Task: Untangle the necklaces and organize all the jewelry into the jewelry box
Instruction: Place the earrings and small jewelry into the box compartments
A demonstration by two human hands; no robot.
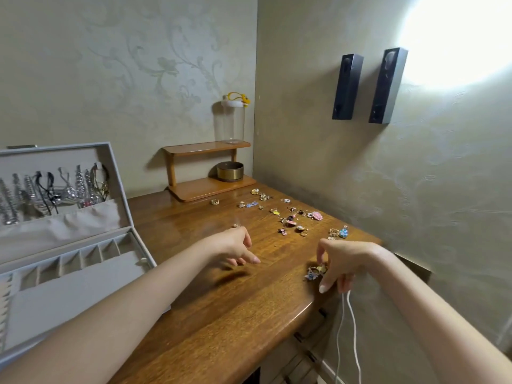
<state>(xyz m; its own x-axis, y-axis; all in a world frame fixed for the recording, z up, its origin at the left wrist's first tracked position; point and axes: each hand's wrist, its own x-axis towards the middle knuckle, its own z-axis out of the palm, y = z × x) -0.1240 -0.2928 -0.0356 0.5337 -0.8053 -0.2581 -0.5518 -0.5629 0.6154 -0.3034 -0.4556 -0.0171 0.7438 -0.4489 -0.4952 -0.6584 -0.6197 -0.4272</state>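
You find no readable text, label, brand, number or sign anywhere here: nothing legible on the jewelry box (133,217), the dark wall units (347,87) or the bottle (234,120)

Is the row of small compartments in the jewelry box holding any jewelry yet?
No, the small compartments in the jewelry box look bare; loose pieces lie on the table.
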